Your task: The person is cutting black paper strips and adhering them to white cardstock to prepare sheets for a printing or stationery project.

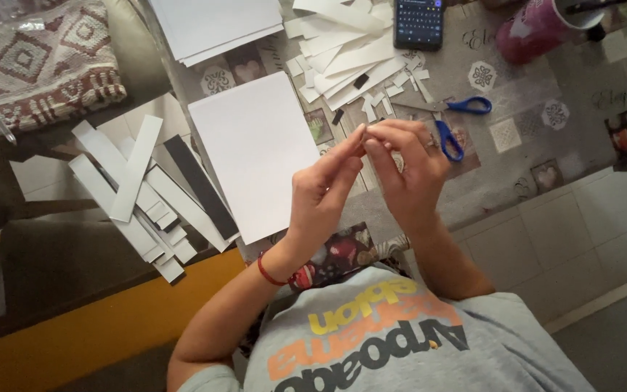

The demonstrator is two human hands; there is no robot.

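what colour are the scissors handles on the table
Blue: the scissors lie just beyond the right hand, seen in the head view.

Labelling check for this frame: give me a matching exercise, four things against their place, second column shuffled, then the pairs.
Things:
1. blue-handled scissors
2. large white paper sheet
3. dark smartphone
4. pink mug

Places:
A. top right corner of the table
B. flat on the table, left of the left hand
C. top centre, beside the heap of cut white strips
D. just behind the right hand

Pairs: 1-D, 2-B, 3-C, 4-A
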